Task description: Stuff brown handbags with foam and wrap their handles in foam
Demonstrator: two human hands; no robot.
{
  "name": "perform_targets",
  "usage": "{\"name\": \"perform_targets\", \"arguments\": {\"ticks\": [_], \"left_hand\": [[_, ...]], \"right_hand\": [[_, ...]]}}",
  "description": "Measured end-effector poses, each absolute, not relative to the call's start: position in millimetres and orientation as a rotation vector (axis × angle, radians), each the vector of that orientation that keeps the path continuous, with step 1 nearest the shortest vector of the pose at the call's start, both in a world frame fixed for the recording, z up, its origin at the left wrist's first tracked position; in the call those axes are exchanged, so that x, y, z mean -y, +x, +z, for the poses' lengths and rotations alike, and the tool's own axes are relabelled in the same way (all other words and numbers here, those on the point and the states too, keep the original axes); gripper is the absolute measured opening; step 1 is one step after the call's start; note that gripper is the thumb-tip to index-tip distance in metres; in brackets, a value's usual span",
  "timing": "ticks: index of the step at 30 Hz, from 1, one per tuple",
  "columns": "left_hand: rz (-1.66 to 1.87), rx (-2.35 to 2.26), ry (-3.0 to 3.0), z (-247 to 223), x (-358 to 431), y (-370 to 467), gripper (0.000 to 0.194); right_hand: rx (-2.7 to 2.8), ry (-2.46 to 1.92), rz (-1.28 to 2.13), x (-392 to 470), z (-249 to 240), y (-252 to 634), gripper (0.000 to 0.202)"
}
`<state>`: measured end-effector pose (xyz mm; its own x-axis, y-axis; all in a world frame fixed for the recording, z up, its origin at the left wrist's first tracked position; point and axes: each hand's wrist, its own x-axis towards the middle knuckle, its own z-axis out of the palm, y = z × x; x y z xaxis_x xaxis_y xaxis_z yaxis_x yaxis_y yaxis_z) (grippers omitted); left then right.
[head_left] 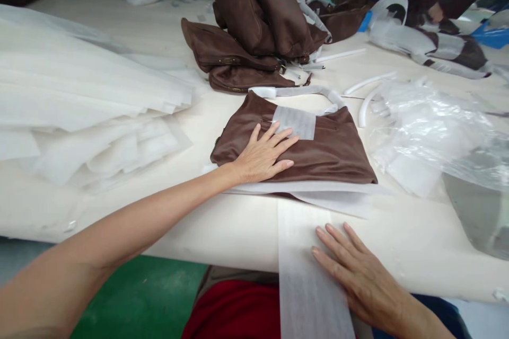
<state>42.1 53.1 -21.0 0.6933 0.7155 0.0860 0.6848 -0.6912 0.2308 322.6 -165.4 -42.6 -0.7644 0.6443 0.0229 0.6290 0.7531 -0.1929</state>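
A brown leather handbag [330, 153] lies flat on the table, its strap wrapped in white foam. My left hand [264, 156] rests on it with fingers spread, fingertips at a white foam patch [300, 123] on its upper part. Under the bag's near edge, a white foam sheet [338, 198] sticks out. A long strip of white foam [304, 265] runs from the bag over the table's front edge. My right hand [353, 270] is over the strip's right side, fingers stretched out; whether it presses on the strip I cannot tell.
More brown bags [254, 16] are heaped behind. Stacked white foam sheets [79, 79] cover the left side. Clear plastic bags [441, 127] lie at right, near foam tubes [369, 82]. A partly wrapped bag [433, 45] sits far right, close to another person's hand [436, 12].
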Motion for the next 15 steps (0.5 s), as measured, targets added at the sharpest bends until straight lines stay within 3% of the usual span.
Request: {"name": "perform_targets", "arguments": {"ticks": [5, 15], "left_hand": [[0.171, -1.131, 2.657, -13, -56, 42, 0.063], [0.201, -1.139, 2.682, -17, -60, 42, 0.061]], "right_hand": [[2.766, -0.875, 0.332, 147, -54, 270, 0.053], [2.549, -0.894, 0.402, 150, -56, 196, 0.038]]}}
